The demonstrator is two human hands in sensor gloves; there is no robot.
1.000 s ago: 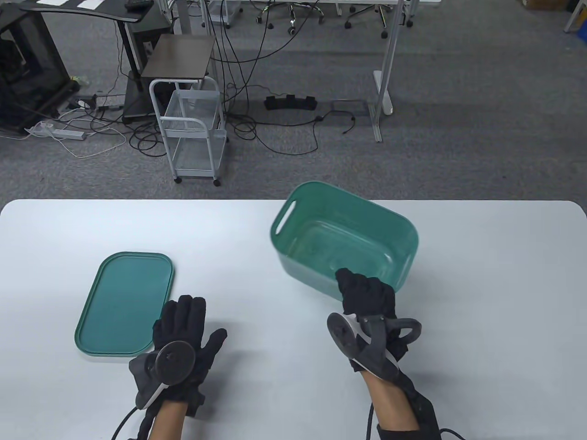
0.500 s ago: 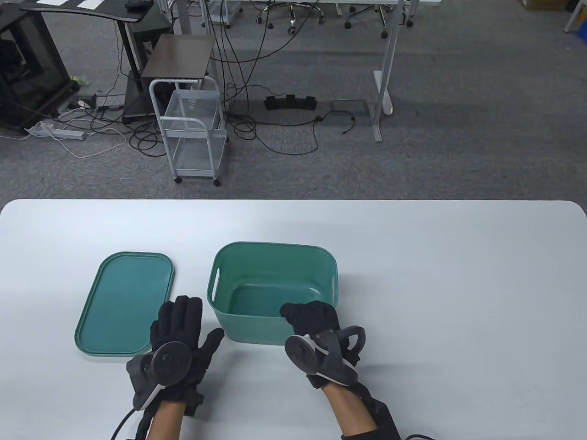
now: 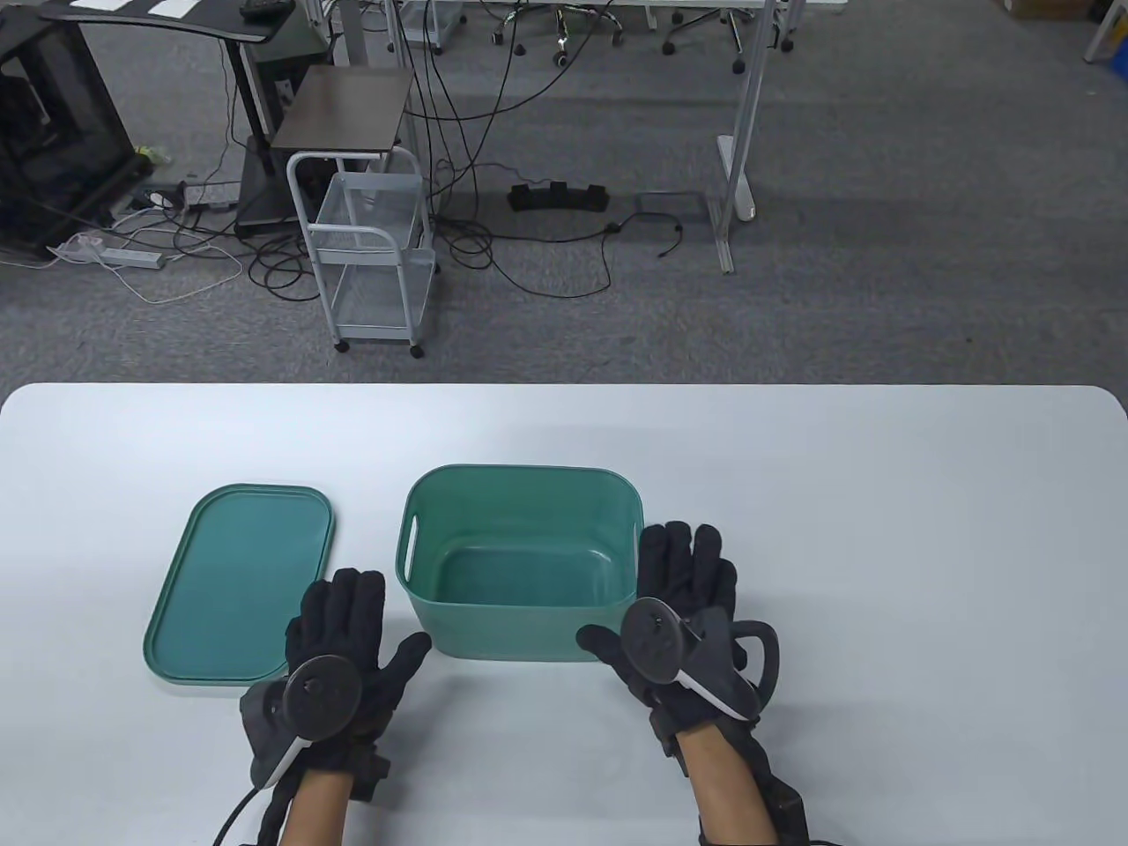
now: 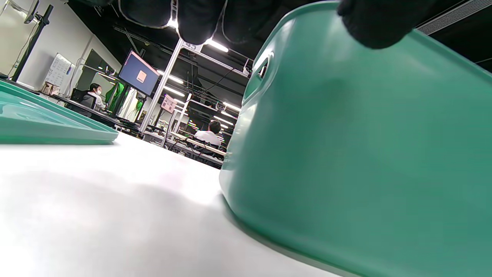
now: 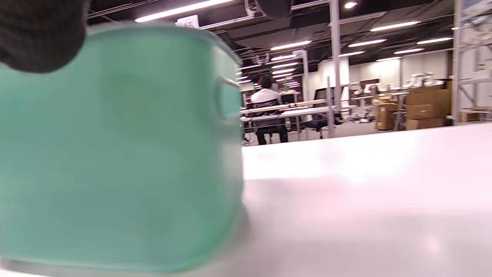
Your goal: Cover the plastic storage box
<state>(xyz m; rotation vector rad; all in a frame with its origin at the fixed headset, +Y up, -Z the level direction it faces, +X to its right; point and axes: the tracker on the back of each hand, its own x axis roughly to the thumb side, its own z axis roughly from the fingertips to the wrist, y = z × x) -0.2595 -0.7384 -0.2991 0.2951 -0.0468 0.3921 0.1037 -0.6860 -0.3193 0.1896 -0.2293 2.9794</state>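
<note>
A green plastic storage box [image 3: 520, 529] stands upright and uncovered on the white table [image 3: 881, 529], near the front middle. It fills the right of the left wrist view [image 4: 346, 154] and the left of the right wrist view [image 5: 115, 154]. Its flat green lid [image 3: 229, 582] lies on the table to the box's left, also at the left edge of the left wrist view [image 4: 46, 127]. My left hand [image 3: 348, 639] lies flat and open between lid and box, fingertips over the lid's near right corner. My right hand [image 3: 679, 599] lies open beside the box's right wall, holding nothing.
The table's far edge runs behind the box; beyond it on the floor stand a white wire cart [image 3: 370, 256], desk legs and cables. Bare table lies to the right of my right hand.
My right hand brought the box from the right back to the front middle, set it down and let go; it now lies open beside it. My left hand barely moved.
</note>
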